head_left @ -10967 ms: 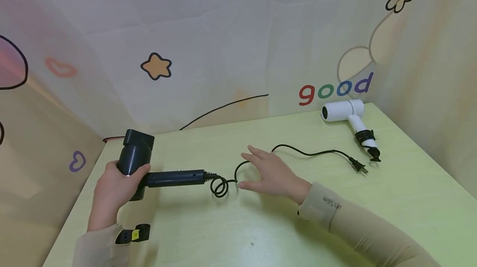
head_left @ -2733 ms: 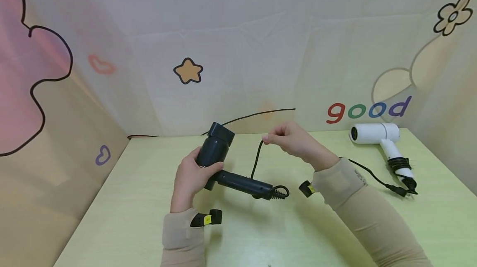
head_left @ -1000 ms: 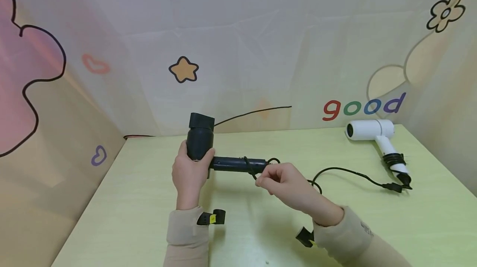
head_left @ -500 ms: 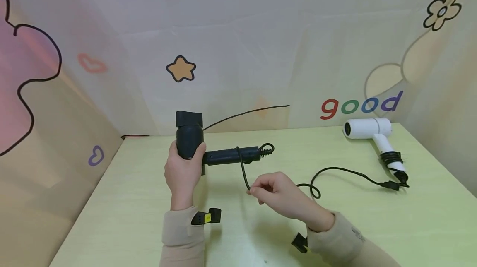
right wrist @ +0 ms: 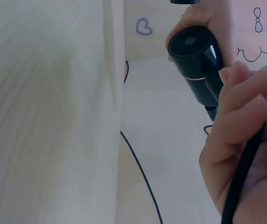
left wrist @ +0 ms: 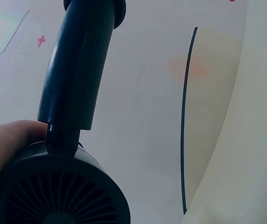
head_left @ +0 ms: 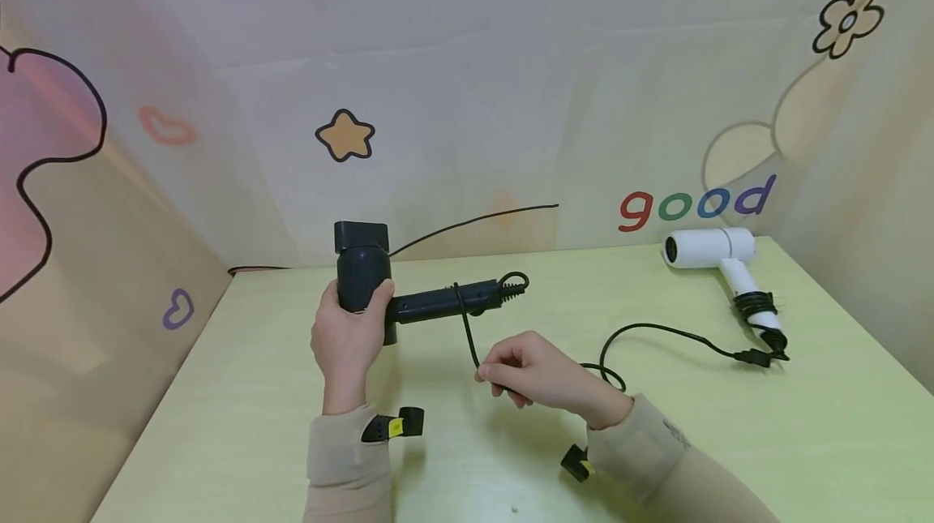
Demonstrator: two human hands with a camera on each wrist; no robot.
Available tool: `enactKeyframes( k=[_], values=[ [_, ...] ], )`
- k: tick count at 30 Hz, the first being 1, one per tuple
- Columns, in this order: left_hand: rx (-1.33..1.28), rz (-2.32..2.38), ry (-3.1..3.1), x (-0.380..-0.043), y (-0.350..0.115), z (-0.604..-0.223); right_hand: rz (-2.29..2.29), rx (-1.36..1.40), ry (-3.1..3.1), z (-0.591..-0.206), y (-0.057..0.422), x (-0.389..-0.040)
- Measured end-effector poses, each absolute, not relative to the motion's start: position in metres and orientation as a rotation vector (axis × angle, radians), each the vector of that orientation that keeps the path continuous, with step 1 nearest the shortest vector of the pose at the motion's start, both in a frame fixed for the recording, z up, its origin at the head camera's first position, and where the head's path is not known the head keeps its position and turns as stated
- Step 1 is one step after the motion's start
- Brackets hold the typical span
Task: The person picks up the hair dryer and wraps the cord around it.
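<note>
My left hand (head_left: 346, 340) grips the barrel of a dark hair dryer (head_left: 363, 272), held above the table with its nozzle up and its handle (head_left: 430, 304) pointing right. The dryer's black cord (head_left: 469, 332) loops at the handle's end and passes around the handle. Below and right of the handle, my right hand (head_left: 529, 369) pinches the cord with curled fingers. In the right wrist view the cord (right wrist: 245, 172) runs through the curled fingers. The left wrist view shows the dryer's round rear grille (left wrist: 59, 196) close up. My left palm is hidden behind the dryer.
A white hair dryer (head_left: 708, 247) lies at the table's back right, its black cord (head_left: 755, 304) wound around the handle. The held cord's far part curves over the table (head_left: 255, 426) to a plug (head_left: 755, 357) near it. A printed curtain (head_left: 438, 101) stands behind.
Earlier the dark dryer's cord lay stretched out and my right hand was spread above it. The cord now wraps around the handle, and my right hand has drawn it down toward me.
</note>
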State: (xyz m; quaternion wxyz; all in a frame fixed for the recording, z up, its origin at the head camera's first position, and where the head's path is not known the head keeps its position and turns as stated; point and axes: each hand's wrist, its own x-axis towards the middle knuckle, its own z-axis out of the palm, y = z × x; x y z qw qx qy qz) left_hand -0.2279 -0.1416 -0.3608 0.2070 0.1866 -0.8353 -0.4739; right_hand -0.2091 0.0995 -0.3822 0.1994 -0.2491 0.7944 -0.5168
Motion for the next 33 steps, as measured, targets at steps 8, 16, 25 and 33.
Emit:
enactKeyframes(
  k=[8,16,25,33],
  values=[
    [0.515,-1.307,-2.328,-0.228,-0.144,-0.362,-1.443,-0.68,2.189,-0.395,0.099,-0.218],
    [0.516,-1.318,-2.341,-0.227,-0.145,-0.362,-1.445,-0.66,2.169,-0.405,0.098,-0.223],
    [0.531,-1.337,-2.35,-0.227,-0.144,-0.36,-1.438,-0.661,2.186,-0.408,0.101,-0.227],
    [0.51,-1.36,-2.382,-0.227,-0.141,-0.361,-1.377,-0.636,2.367,-0.411,0.1,-0.235]
  ],
)
